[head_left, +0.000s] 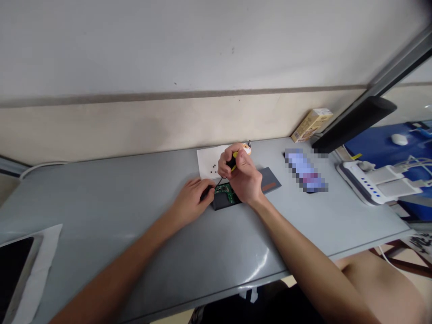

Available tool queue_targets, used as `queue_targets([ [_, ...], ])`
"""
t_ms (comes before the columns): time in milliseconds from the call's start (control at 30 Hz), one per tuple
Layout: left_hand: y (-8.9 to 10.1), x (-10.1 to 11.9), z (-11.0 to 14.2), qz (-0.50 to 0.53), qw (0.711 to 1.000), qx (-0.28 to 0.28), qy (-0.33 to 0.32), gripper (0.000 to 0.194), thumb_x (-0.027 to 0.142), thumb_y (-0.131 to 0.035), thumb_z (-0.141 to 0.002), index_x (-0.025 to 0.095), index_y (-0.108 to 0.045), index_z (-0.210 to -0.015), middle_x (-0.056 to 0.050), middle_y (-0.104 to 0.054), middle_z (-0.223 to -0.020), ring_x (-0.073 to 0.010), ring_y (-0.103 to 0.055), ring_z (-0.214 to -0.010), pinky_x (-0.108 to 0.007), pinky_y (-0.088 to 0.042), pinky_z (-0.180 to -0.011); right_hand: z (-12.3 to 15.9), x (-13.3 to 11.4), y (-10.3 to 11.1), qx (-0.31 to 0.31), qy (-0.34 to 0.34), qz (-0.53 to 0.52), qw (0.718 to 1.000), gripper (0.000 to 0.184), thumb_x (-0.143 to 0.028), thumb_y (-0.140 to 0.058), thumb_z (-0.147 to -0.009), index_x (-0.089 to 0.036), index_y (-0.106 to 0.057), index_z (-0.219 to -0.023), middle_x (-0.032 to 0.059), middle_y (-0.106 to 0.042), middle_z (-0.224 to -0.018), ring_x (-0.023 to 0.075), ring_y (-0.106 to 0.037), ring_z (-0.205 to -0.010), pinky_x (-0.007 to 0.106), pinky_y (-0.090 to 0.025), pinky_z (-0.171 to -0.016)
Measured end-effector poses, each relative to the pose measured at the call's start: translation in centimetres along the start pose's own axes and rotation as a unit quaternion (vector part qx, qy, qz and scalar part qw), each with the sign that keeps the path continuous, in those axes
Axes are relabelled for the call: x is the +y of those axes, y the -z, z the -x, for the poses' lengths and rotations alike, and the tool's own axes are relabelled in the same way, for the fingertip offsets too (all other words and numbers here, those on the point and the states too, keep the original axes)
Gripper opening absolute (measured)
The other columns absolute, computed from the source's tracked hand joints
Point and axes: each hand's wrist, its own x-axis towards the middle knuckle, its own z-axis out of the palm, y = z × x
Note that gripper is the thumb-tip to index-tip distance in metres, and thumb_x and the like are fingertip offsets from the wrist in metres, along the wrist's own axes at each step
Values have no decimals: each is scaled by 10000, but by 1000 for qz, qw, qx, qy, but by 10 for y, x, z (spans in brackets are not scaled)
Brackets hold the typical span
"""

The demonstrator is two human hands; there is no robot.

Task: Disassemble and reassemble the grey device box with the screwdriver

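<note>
My right hand (242, 173) is wrapped round a screwdriver (232, 163) with a black and yellow handle. Its thin shaft slants down to a green circuit board (229, 192) in a dark, flat device housing (221, 202). At the housing's left end, my left hand (195, 195) grips its edge with thumb and fingers. A flat grey cover (269, 180) with a brownish strip lies just right of the housing. Behind it, several small dark screws (213, 170) rest on a white sheet of paper (205, 159).
A small orange and white object (247, 148) sits behind my right hand. To the right are a phone (305, 171), blurred over, a yellowish box (312, 125), a black cylinder (354, 123) and a white power strip (374, 183). A dark-screened device (15, 265) lies at the left.
</note>
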Motion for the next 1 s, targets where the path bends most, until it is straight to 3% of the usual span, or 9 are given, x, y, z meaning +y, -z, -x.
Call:
queue_targets([
  [233, -1, -2, 0, -1, 1000, -4, -2, 158, 250, -467, -1021, 215, -616, -1061, -24, -709, -969, -209, -629, -917, -385, -465, -882, -1, -1, 0, 29, 10, 16, 999, 341, -552, -543, -978, -244, -498, -838, -20, -374, -693, 138, -324, -597, 294, -300, -569],
  [500, -2, -3, 1, -2, 1000, -8, 0, 163, 262, -468, -1034, 218, -616, -1087, -22, -705, -981, -209, -620, -939, -385, -458, -895, -1, -2, 1, 3, 17, -19, 1000, 294, -469, -518, -1019, -235, -519, -840, -22, -361, -693, 131, -289, -597, 297, -248, -576],
  [1000, -2, -2, 1, -10, 1000, 3, -1, 168, 269, -475, -1017, 220, -625, -1073, -22, -706, -955, -212, -630, -905, -382, -466, -881, -2, -3, 3, 22, 11, -22, 999, 333, -537, -544, -990, -243, -506, -839, -20, -359, -705, 132, -316, -598, 290, -307, -565],
])
